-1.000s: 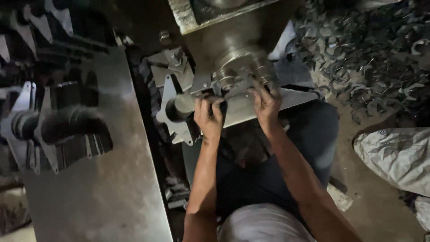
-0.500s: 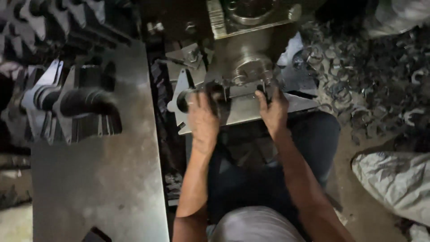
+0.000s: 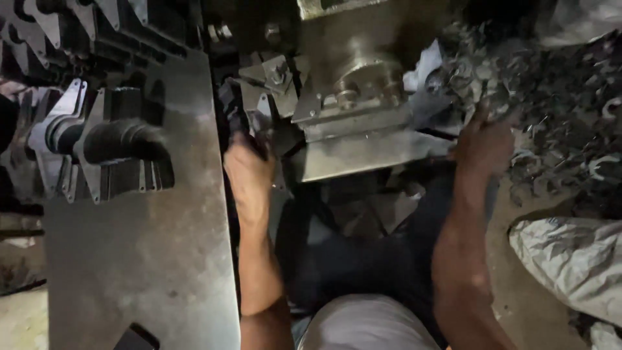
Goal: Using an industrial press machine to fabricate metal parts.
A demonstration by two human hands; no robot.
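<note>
My left hand (image 3: 249,170) is to the left of the press die block (image 3: 363,104), fingers closed around a dark flat metal part (image 3: 258,126) beside the edge of the steel table (image 3: 149,259). My right hand (image 3: 483,144) is out to the right, with its fingers curled into the heap of dark metal pieces (image 3: 557,97). Whether it grips one of them is hidden by the hand and the dim light. The plate (image 3: 363,155) under the die is bare between my hands.
A row of flat bracket parts threaded on a dark bar (image 3: 110,142) lies on the steel table, with more parts along its far edge (image 3: 78,19). A grey woven sack (image 3: 570,266) sits at the lower right. My dark trousers (image 3: 363,259) fill the space below the press.
Both hands were together on a part at the die. Now my left hand has swung left with the part, and my right hand has moved right to the heap of pieces.
</note>
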